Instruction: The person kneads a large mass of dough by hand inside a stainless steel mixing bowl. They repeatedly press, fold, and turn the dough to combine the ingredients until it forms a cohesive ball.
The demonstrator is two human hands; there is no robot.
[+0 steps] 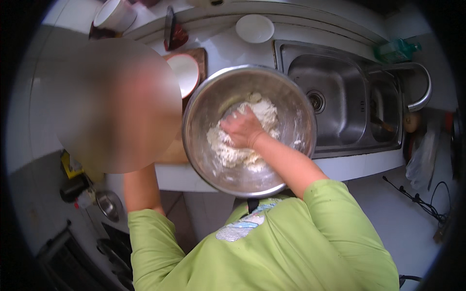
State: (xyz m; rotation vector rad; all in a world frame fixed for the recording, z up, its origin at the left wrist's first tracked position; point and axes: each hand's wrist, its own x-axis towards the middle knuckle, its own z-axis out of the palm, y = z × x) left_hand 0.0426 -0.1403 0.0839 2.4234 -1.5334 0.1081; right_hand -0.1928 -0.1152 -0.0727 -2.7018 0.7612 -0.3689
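A large stainless steel bowl (pixel 209 85) stands before me at the counter's front edge. Inside it lies crumbly white dough (pixel 233 154), with loose flour and smears on the bowl wall. My right hand (pixel 242 127) is sunk into this dough with its fingers curled around some of it. The fingertips are partly hidden. On the left my forearm (pixel 142 187) reaches up into a round blurred patch, which conceals my left hand and whatever it may hold. Just right of that patch is a white bowl with a red rim (pixel 185 74), on a wooden board (pixel 201 58).
A double steel sink (pixel 333 87) with a curved faucet (pixel 426 85) adjoins the bowl's right side. Behind are a white bowl (pixel 255 28), a dark upright device on a red stand (pixel 176 36) and a green bottle (pixel 395 51). Black cables (pixel 418 200) lie at lower right.
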